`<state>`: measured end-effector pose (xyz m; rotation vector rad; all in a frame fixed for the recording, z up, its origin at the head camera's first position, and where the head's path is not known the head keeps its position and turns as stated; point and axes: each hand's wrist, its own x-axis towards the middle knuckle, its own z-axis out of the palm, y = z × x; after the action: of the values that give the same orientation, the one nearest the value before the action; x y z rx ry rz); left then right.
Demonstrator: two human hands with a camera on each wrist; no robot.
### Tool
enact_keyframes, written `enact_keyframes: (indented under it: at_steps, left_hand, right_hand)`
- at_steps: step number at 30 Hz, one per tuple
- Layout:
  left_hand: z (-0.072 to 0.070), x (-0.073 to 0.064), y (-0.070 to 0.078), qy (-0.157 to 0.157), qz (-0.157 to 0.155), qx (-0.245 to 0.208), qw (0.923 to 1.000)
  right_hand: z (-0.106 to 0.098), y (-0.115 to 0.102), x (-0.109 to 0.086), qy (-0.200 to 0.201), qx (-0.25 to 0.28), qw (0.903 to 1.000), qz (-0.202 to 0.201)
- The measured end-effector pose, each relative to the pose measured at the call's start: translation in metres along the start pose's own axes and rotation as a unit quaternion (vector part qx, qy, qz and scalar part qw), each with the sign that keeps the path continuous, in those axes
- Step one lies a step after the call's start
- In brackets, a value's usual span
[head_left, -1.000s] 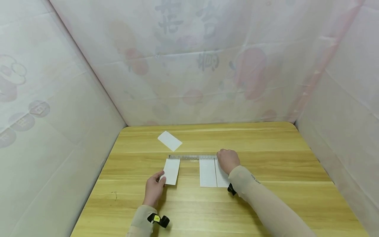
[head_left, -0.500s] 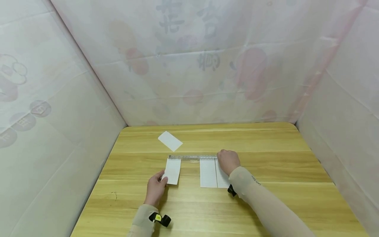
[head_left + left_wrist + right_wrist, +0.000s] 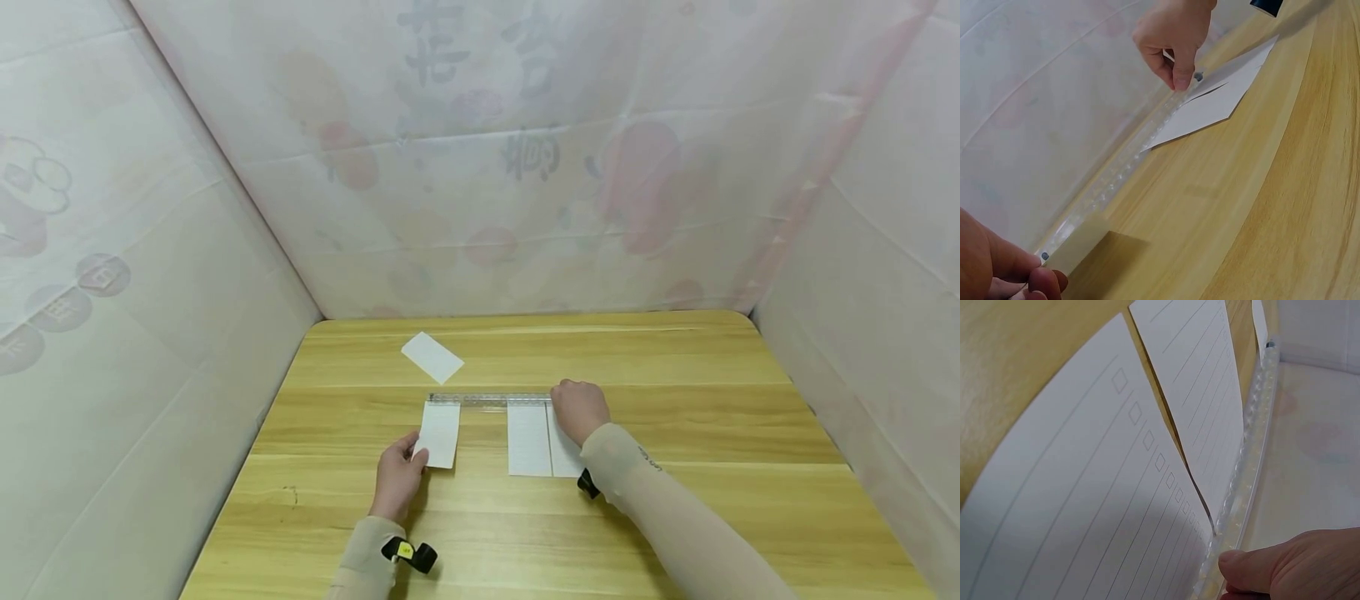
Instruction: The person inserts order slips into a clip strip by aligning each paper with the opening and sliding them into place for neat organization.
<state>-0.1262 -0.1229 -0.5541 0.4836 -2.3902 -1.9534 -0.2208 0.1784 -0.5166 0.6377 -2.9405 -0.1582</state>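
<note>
A clear plastic ring-binding strip (image 3: 483, 401) lies crosswise on the table. My right hand (image 3: 580, 410) pinches its right end; the thumb (image 3: 1250, 569) presses on the clear plastic in the right wrist view. My left hand (image 3: 397, 477) holds a white paper sheet (image 3: 437, 435) by its lower left edge, thumb on top. That sheet's upper edge overlaps the strip's left end. Two more sheets, one left (image 3: 528, 440) and one right (image 3: 1104, 487), lie side by side with their top edges along the strip. Ruled lines show on both, with small checkboxes on the right one, partly covered by my right hand.
Another white sheet (image 3: 432, 357) lies askew behind the strip, toward the back left of the wooden table (image 3: 480, 533). Pale printed fabric (image 3: 480, 250) hangs behind the table and on both sides. A black wrist strap and camera (image 3: 410, 553) sit on my left wrist.
My left hand and its sheet have shifted slightly to the right along the strip. My right hand keeps its hold on the strip's right end.
</note>
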Motion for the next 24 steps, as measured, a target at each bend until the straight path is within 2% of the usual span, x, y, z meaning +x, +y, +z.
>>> enact_keyframes:
  at_steps: [10, 24]
  left_hand:
    - [0.0041, 0.0001, -0.0009, -0.01, -0.001, -0.006, 0.9999]
    - [0.0103, 0.0021, -0.0034, -0.008, -0.007, -0.015, 0.9998]
  right_hand:
    - [0.0013, -0.0002, -0.0006, -0.002, -0.006, 1.0, 0.001]
    - [0.0027, 0.0007, -0.0003, -0.004, 0.0, 1.0, 0.003]
